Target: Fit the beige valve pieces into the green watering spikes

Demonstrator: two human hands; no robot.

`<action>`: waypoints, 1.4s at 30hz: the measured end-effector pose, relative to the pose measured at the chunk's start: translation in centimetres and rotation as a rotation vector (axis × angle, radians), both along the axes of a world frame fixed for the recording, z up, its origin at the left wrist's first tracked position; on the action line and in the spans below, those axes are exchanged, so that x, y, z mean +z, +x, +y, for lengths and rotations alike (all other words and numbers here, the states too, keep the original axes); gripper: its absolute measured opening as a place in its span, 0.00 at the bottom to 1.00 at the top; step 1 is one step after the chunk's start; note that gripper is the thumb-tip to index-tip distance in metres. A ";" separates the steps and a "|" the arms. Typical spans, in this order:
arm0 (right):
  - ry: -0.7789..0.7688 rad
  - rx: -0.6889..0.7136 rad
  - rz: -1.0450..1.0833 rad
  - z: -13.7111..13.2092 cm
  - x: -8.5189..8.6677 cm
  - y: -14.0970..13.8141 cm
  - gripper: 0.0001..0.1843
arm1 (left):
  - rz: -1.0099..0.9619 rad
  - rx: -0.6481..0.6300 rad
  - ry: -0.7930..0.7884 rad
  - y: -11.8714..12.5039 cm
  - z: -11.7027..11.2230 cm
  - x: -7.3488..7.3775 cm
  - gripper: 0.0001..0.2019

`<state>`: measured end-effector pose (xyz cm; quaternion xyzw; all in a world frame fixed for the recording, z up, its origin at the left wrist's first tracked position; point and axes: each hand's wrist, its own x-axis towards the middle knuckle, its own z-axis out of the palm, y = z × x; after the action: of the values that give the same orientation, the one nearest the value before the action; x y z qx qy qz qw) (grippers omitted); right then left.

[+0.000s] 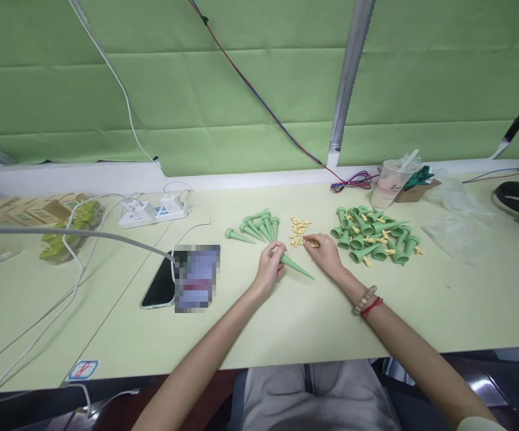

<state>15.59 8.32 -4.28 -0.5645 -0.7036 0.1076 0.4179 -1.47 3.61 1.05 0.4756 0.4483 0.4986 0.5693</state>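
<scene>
The small pile of yellow pieces [300, 226] lies loose on the pale surface [259, 341], and everything else is placed from it. On the near side of the pile, slightly to its left, the left hand [270, 266] pinches a green spike [299, 267] between thumb and fingers, closed around its wide end; the narrow tip points rightward and toward the person. The right hand [325, 254] is at the pile's near right edge, fingers bent and brought close together over the yellow pieces there; whether they grip one, I cannot tell. A beaded bracelet [365, 299] and a red cord [372, 307] circle that wrist.

Just left of the pile, a fan of green spikes [252, 225] lies with the wide ends mostly away from the person. To the right of the pile, beyond the right hand, is a larger heap of green cones [371, 234], lying in various directions with yellow bits among them. Behind that heap, to the far right of the pile, stand a clear plastic cup [389, 185] and a cardboard box [415, 191]. Well left of the pile lie a black-screened phone [158, 287] and, farther back, a white power strip [155, 216].
</scene>
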 end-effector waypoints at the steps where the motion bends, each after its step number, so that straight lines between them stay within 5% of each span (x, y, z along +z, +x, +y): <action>1: 0.000 0.003 0.005 0.0 0.0 0.0 0.09 | -0.007 0.007 -0.006 0.0 0.0 0.1 0.11; 14: -0.004 0.015 0.238 -0.9 1.9 0.2 0.18 | -0.161 0.221 -0.016 -0.6 0.6 0.5 0.10; 19: -0.043 -0.057 0.028 -1.5 2.3 0.7 0.09 | -0.122 0.254 -0.017 -0.7 0.6 0.7 0.08; 24: -0.078 0.062 -0.016 -1.4 1.6 0.8 0.06 | -0.088 0.230 -0.014 -0.5 0.5 0.7 0.08; 30: -0.100 0.182 0.158 -1.3 1.4 0.3 0.08 | -0.091 0.206 -0.025 -0.5 0.5 0.5 0.09; 42: -0.465 0.312 0.701 -1.7 2.1 -1.0 0.17 | -0.086 0.183 -0.029 -0.3 0.6 0.0 0.09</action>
<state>14.58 6.61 -2.21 -0.4599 -0.5534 0.5096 0.4717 -1.80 4.22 1.03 0.4025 0.4722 0.5620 0.5470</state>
